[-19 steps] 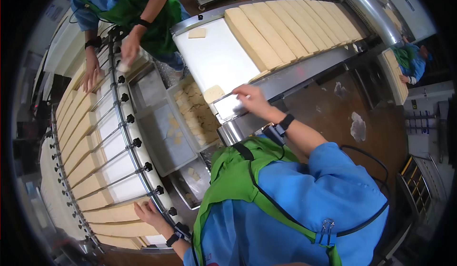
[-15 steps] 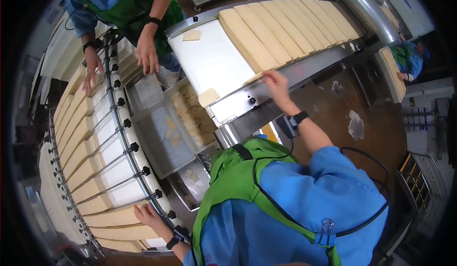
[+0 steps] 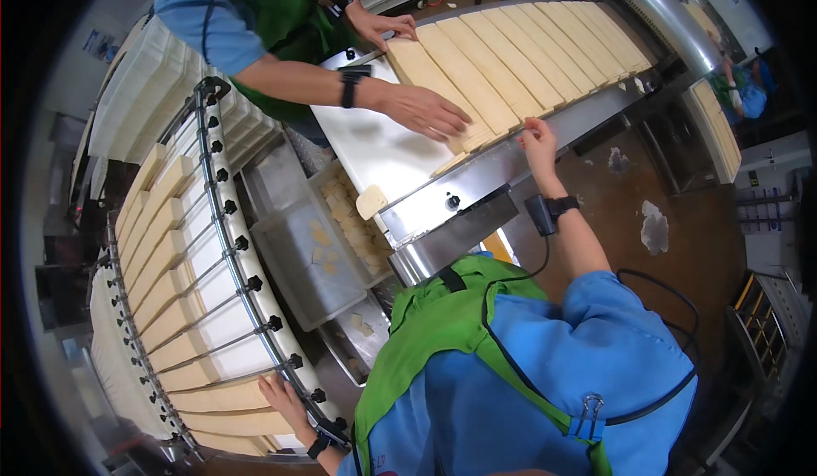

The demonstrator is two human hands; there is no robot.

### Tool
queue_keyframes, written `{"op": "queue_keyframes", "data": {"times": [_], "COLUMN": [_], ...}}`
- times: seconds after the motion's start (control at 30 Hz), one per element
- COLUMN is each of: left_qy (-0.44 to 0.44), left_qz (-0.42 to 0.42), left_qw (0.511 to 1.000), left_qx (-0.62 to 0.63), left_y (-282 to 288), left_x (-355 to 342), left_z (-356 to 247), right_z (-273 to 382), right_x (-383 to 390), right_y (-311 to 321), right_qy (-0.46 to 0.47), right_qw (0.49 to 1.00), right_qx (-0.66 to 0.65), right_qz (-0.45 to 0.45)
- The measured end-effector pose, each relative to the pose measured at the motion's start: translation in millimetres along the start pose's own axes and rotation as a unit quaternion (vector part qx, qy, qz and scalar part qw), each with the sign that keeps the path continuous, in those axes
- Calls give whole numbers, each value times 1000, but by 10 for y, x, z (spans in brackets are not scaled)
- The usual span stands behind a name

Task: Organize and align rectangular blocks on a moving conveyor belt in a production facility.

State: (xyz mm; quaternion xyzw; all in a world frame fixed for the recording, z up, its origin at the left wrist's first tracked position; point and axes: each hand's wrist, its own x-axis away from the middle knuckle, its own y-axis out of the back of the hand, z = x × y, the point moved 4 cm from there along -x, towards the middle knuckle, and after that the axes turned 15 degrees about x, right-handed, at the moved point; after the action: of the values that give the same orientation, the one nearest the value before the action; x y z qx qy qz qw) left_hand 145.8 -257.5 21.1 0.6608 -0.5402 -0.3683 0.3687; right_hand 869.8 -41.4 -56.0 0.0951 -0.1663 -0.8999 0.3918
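Observation:
My left hand [image 3: 287,404] rests with fingers stretched out at the end of a pale dough strip [image 3: 223,398] on the left conveyor. At the near edge of the right conveyor [image 3: 417,208] is my right hand [image 3: 539,146], its thumb and fingers drawn together beside the ends of a row of pale dough slabs [image 3: 519,50]. Whatever those fingers hold, if anything, cannot be made out. A co-worker's hand [image 3: 425,111] lies over the slab at the row's left end, and their other hand [image 3: 385,28] touches its far end.
A rounded dough scrap [image 3: 371,201] overhangs the right conveyor's corner. Between the conveyors are a grey bin [image 3: 302,259] with a few scraps and another bin of dough pieces [image 3: 343,208]. A metal rail with black knobs [image 3: 230,255] borders the left conveyor. White trays [image 3: 140,93] stand behind it.
My right hand has moved right along the conveyor edge. The co-worker's hands have gone from the left conveyor to the first slab on the right one. My left hand stays by its strip.

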Motion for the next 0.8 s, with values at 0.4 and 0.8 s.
{"op": "queue_keyframes", "data": {"times": [0.4, 0.8], "left_qy": [-194, -482], "left_qz": [1, 114], "left_qw": [978, 846], "left_qx": [74, 197], "left_y": [-271, -1351], "left_x": [-1421, -2810], "left_z": [-1764, -4586], "right_z": [413, 522], "right_x": [-202, -184], "right_y": [-410, -524], "right_qy": [9, 103], "right_qw": [903, 883], "right_qx": [427, 447], "right_qz": [58, 97]}}
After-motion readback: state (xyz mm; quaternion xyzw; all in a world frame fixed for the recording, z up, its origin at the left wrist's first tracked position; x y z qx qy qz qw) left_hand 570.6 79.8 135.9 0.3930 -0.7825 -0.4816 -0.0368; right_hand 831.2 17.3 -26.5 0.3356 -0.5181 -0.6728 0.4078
